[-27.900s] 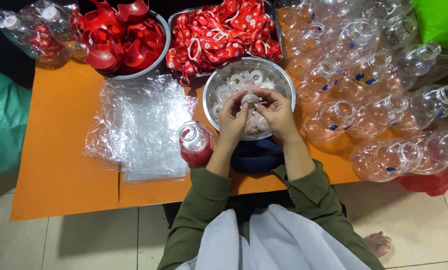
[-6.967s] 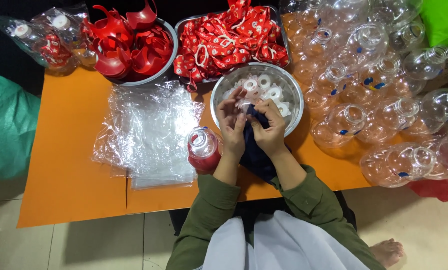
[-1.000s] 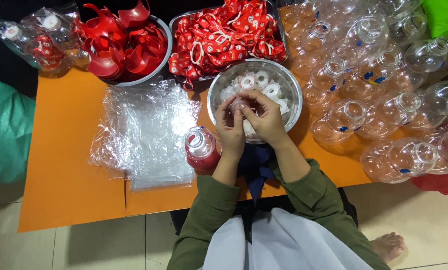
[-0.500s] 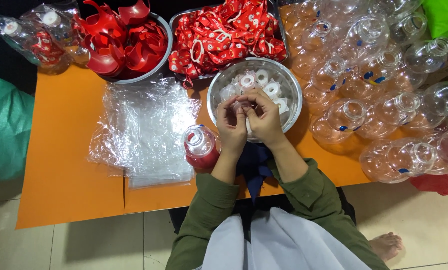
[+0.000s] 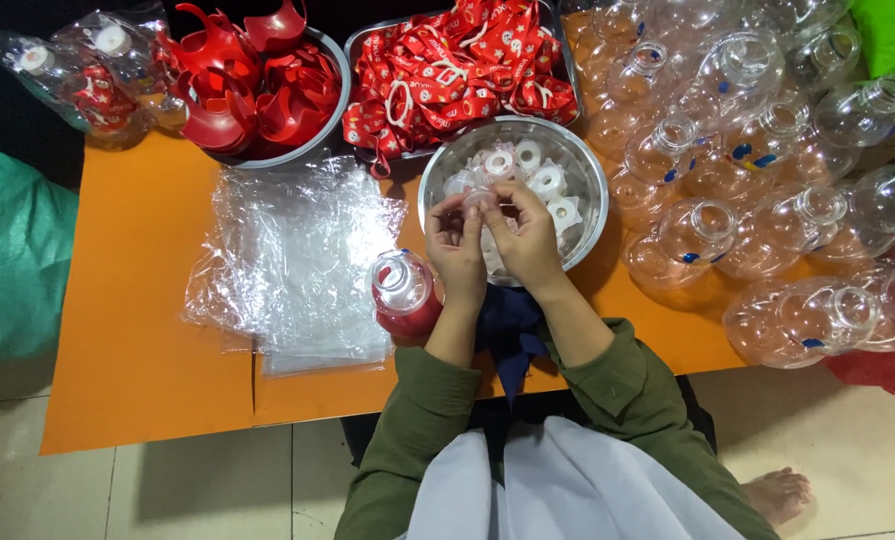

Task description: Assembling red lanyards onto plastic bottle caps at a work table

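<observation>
My left hand (image 5: 457, 245) and my right hand (image 5: 523, 232) are held together over the near rim of a round steel bowl (image 5: 586, 170) full of white bottle caps (image 5: 533, 180). Both pinch one small white cap piece (image 5: 483, 199) between the fingertips. A clear bottle with a red base (image 5: 404, 294) stands upright on the orange table (image 5: 147, 340), just left of my left wrist. A dark blue cloth (image 5: 508, 325) lies under my forearms.
A stack of clear plastic bags (image 5: 292, 260) lies left of the bottle. At the back stand a bowl of red plastic holders (image 5: 252, 85) and a tray of red straps (image 5: 457, 70). Several empty clear bottles (image 5: 757, 190) crowd the right side. A green sack (image 5: 12, 260) sits at left.
My hands have stayed over the bowl, the fingers shifting slightly as they work the white cap piece. The upright bottle has not moved.
</observation>
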